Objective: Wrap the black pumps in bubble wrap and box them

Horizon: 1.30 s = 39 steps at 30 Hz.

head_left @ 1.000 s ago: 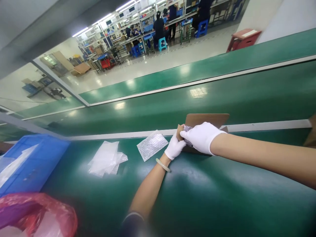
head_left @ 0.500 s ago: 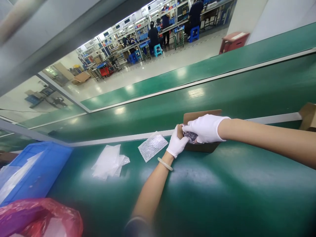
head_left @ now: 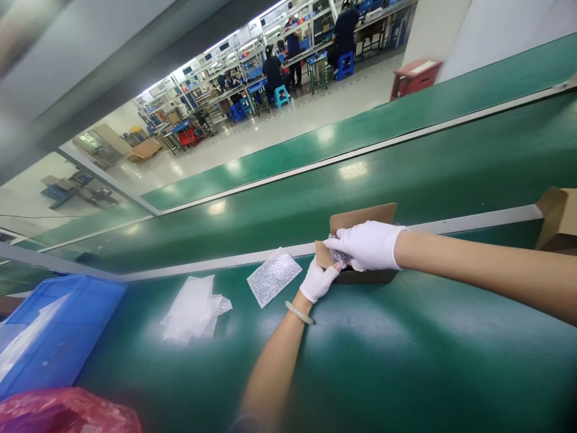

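Note:
Both my hands wear white gloves and meet at a small open cardboard box (head_left: pixel 362 215) on the green belt. My right hand (head_left: pixel 368 245) is curled over a dark item wrapped in bubble wrap (head_left: pixel 339 258), pressing it into the box. My left hand (head_left: pixel 318 281), with a pale bangle on the wrist, pinches the box's left flap and touches the wrapped item from below. A loose bubble-wrap sheet (head_left: pixel 273 276) lies just left of my left hand.
A pile of clear plastic bags (head_left: pixel 193 307) lies further left. A blue bin (head_left: pixel 49 331) and a red plastic bag (head_left: pixel 63 412) sit at the lower left. Another cardboard box (head_left: pixel 559 218) stands at the right edge. People work at benches far behind.
My right hand has pushed the wrapped item lower into the box; my left hand slid down a little along the flap. The view shifted slightly.

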{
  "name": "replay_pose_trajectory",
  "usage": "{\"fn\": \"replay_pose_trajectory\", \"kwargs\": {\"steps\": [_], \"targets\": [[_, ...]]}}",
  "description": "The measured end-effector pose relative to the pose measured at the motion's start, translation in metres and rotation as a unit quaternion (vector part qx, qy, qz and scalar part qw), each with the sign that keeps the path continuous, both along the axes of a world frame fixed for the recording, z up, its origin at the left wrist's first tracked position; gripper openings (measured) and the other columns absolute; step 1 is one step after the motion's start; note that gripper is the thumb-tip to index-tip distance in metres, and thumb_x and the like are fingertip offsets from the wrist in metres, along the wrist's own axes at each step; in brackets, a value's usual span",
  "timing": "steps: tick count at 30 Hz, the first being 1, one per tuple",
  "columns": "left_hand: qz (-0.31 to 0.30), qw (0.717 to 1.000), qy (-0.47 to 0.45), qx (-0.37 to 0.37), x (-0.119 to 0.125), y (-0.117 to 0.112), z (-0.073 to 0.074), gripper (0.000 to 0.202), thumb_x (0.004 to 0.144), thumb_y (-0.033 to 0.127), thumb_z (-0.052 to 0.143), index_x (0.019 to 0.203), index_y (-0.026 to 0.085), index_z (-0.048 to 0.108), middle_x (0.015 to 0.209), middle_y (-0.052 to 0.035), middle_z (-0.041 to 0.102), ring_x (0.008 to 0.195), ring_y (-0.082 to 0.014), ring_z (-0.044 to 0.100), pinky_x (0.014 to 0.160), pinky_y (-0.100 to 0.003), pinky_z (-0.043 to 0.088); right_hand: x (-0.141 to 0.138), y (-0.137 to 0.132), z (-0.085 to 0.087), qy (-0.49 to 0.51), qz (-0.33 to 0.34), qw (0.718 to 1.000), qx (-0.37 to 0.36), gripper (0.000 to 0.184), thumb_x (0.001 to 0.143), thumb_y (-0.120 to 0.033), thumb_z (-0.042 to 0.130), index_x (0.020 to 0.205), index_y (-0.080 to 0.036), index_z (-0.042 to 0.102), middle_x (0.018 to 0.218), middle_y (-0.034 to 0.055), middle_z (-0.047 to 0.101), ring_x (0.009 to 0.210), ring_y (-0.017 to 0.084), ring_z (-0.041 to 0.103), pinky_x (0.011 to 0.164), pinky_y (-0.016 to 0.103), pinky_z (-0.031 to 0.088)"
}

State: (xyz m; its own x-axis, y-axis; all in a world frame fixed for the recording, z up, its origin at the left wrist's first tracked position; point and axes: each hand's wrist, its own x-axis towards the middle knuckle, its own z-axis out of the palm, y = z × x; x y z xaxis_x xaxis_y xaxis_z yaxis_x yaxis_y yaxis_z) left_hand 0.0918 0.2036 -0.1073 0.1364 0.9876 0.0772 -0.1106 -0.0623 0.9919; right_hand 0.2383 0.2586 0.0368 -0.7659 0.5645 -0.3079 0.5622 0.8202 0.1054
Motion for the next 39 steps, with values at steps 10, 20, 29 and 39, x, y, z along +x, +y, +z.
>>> {"fn": "replay_pose_trajectory", "kwargs": {"steps": [10, 20, 29, 39], "targets": [[-0.038, 0.994, 0.099, 0.033, 0.003, -0.002, 0.003, 0.087, 0.069, 0.032, 0.079, 0.141, 0.017, 0.032, 0.143, -0.0153, 0.047, 0.132, -0.0294, 0.045, 0.113, -0.046, 0.034, 0.003, 0.003, -0.016, -0.017, 0.000, 0.998, -0.059, 0.043, 0.069, -0.020, 0.071, 0.111, -0.023, 0.065, 0.102, 0.0125, 0.064, 0.078, 0.029, 0.066, 0.064, 0.041, 0.048], [-0.018, 0.992, 0.121, 0.042, 0.021, 0.014, 0.014, 0.074, 0.067, 0.027, 0.080, 0.131, 0.015, 0.046, 0.133, -0.0144, 0.057, 0.122, -0.0271, 0.055, 0.107, -0.043, 0.042, 0.031, -0.032, 0.004, 0.124, -0.039, 0.991, 0.016, 0.032, 0.079, -0.023, 0.063, 0.111, -0.025, 0.064, 0.114, 0.0070, 0.062, 0.096, 0.026, 0.060, 0.082, 0.037, 0.047], [0.077, 0.976, 0.197, 0.055, -0.017, 0.123, 0.032, 0.075, 0.067, 0.030, 0.079, 0.131, 0.011, 0.044, 0.129, -0.0176, 0.059, 0.118, -0.0277, 0.058, 0.104, -0.041, 0.045, 0.290, -0.057, -0.011, 0.203, -0.480, 0.823, 0.225, 0.044, 0.092, -0.038, 0.042, 0.124, -0.011, 0.054, 0.122, 0.0242, 0.057, 0.105, 0.040, 0.058, 0.076, 0.048, 0.048], [0.156, 0.920, 0.349, -0.082, -0.023, 0.133, 0.024, 0.079, 0.074, 0.034, 0.071, 0.140, 0.013, 0.033, 0.140, -0.0216, 0.049, 0.131, -0.0346, 0.046, 0.111, -0.048, 0.034, 0.356, 0.028, -0.019, 0.110, -0.423, 0.886, 0.152, 0.073, 0.059, -0.036, 0.081, 0.124, -0.012, 0.058, 0.126, 0.0183, 0.054, 0.123, 0.039, 0.041, 0.095, 0.051, 0.038]]}}
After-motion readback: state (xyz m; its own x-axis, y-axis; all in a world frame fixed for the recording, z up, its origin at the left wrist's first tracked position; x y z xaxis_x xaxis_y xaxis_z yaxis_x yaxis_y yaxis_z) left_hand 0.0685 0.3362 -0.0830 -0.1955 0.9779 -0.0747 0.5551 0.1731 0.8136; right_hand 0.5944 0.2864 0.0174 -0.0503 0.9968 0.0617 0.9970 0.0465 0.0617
